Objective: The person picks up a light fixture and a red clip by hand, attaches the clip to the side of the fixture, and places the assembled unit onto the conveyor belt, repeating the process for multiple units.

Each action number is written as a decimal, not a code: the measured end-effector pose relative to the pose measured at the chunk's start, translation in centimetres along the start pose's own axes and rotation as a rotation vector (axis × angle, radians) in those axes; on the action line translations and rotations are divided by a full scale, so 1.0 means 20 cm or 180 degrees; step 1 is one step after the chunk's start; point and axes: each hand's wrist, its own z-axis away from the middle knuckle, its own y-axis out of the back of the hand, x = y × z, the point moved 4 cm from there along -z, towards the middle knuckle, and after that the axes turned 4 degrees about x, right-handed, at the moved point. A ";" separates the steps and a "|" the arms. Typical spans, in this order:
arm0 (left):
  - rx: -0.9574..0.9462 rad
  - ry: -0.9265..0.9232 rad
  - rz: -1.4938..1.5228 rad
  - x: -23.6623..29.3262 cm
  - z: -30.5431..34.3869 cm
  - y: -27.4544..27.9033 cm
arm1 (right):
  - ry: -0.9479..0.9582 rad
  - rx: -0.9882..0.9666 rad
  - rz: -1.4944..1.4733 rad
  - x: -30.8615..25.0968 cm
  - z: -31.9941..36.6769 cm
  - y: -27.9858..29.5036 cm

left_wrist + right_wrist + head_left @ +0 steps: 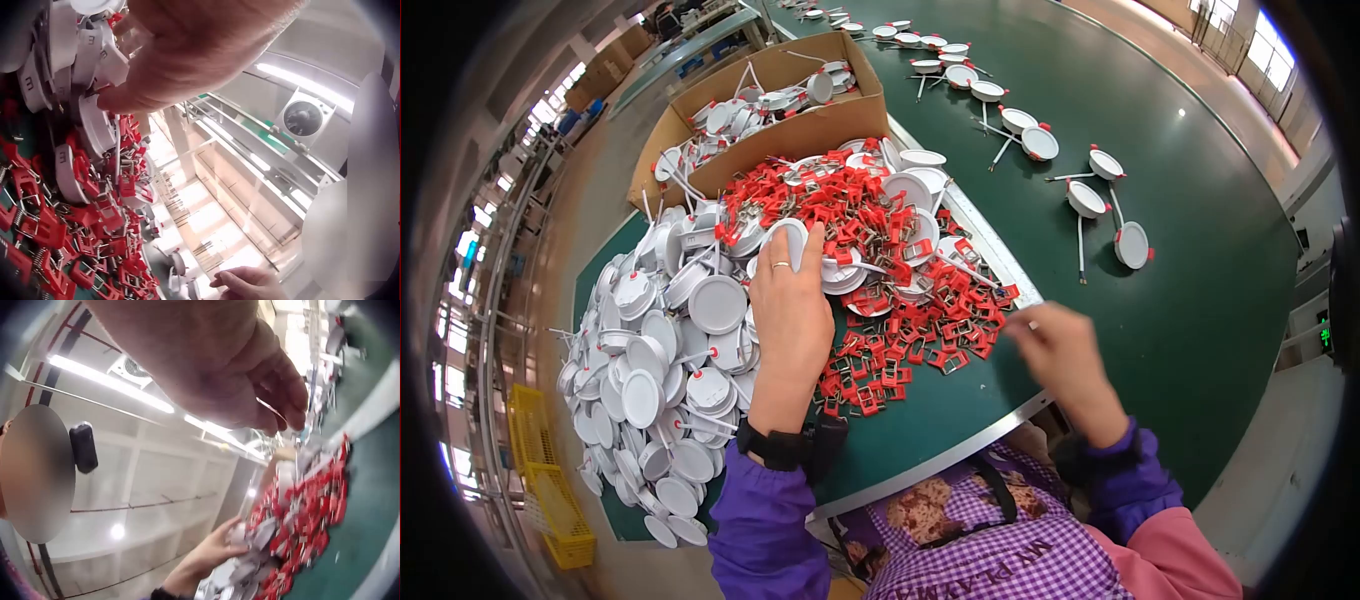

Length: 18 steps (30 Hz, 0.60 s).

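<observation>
From my remote seat, I judge this to be a factory assembly hall. A green workbench (920, 430) carries bulk heaps of identical parts: round white downlights (718, 305) and loose red spring clips (865, 375). Beside it I see a long green surface (1200, 270), perhaps a conveyor belt, with more of those lamps strung along it, red clips showing at their rims. An open cardboard box (855, 115) is filled with lamps too, and yellow plastic crates (555, 500) stand on the floor. My wrist views catch a fluorescent tube (306, 87) and a caged fan (303, 119) overhead; bright windows (1272, 50) line the far wall.
</observation>
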 end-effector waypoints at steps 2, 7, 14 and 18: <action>0.0327 -0.0079 -0.0287 -0.01 -0.01 -0.03 | 0.0394 -0.0370 0.0007 -0.04 0.07 -0.18; 0.0365 -0.0046 -0.0238 -0.01 0.01 0.03 | 0.0745 -0.0472 0.0165 -0.12 0.10 -0.36; 0.0878 0.0413 0.1316 -0.01 0.14 0.25 | 0.0664 -0.0685 0.0777 -0.13 0.04 -0.45; 0.1056 0.1500 0.3047 -0.01 0.28 0.30 | 0.0623 -0.0818 0.0509 -0.15 0.04 -0.48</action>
